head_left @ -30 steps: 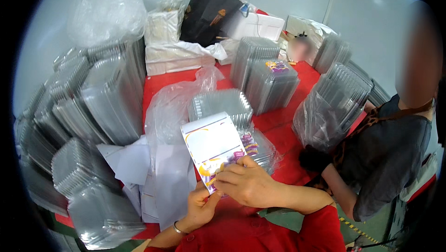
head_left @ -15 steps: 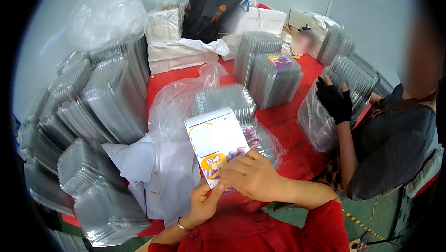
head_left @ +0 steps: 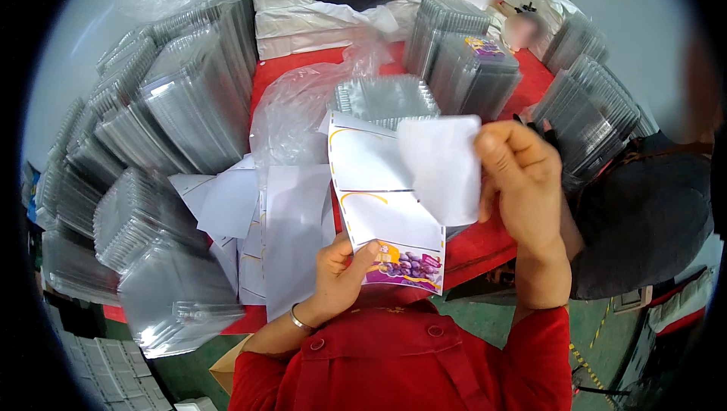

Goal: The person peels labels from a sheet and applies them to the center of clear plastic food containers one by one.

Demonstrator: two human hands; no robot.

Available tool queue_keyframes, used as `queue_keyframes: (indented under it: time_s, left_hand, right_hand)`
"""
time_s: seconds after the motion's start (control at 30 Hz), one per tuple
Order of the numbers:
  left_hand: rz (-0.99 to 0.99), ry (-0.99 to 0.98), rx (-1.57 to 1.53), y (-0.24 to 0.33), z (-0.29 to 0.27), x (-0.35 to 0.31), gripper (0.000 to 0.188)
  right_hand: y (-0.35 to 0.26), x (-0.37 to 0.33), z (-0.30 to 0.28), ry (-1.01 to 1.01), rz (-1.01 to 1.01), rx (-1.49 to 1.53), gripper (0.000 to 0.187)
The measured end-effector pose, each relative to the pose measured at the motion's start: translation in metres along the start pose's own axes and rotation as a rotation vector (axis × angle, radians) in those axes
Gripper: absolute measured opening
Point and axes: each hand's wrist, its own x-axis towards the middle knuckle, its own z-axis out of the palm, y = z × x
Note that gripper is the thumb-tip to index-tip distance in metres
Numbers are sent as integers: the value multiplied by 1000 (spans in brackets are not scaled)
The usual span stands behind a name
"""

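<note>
My left hand [head_left: 341, 275] pinches the lower left edge of a label sheet [head_left: 367, 161], its thumb on top. One printed sticker with purple grapes [head_left: 413, 265] is on the sheet's bottom part; the sections above it are bare white backing. Up and to the right, my right hand [head_left: 526, 184] pinches a peeled label [head_left: 447, 172] by its right edge between thumb and fingers. The label's plain white back faces me, and it overlaps the sheet's right side. Just beyond the sheet stands a short stack of clear plastic containers [head_left: 386, 99].
Tall stacks of clear containers [head_left: 185, 100] line the left. White backing sheets [head_left: 291, 237] lie beside my left hand, near a crumpled plastic bag [head_left: 295, 112]. A labelled container stack [head_left: 477, 74] stands farther back. At right, a co-worker [head_left: 644, 214] sits by another stack [head_left: 587, 112].
My right hand has risen rightward from the sheet's lower part, pulling a label off it. My left hand still holds the sheet. The view has tilted downward.
</note>
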Motion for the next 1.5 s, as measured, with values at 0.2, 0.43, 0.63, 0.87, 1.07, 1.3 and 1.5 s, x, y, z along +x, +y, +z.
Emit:
queue_keyframes:
  time_s: [0.2, 0.43, 0.63, 0.87, 1.07, 1.3, 1.5]
  left_hand:
    - [-26, -56, -149, -4, -8, -2, 16]
    - [6, -156, -683, 29, -27, 21, 44]
    - [150, -542, -943, 44, -28, 66, 39]
    - [84, -554, -1048, 46, -37, 77, 24]
    - [78, -539, -985, 44, -33, 75, 30]
    - [75, -497, -775, 46, -34, 76, 52]
    - [91, -530, -764, 47, -35, 78, 59]
  right_hand:
    - [2, -8, -37, 221, -343, 383, 22]
    - [58, -73, -53, 436, -768, -19, 33]
    - [103, -112, -53, 319, -709, -526, 16]
    - [142, -79, 2, 181, -734, -698, 31]
    - [149, -44, 31, 301, -643, -786, 31]
    - [157, -34, 44, 367, -562, -955, 29]
    - [159, -32, 51, 367, -546, -1062, 27]
